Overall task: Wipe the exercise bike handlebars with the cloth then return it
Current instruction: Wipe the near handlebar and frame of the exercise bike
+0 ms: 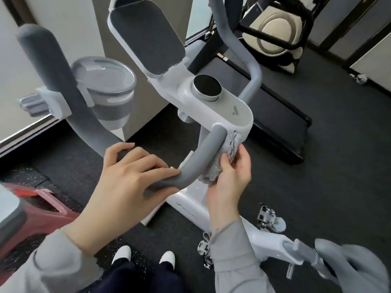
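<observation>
On the exercise bike's grey handlebars [196, 157], left hand [127, 176] gripping the near bend, right hand [230, 176] closed on grey cloth [228, 144], pressed against the bar beside the white console [224, 111].

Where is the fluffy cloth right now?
The cloth is right of centre in the head view, in the right hand, pressed against the handlebar just below the white console.
</observation>
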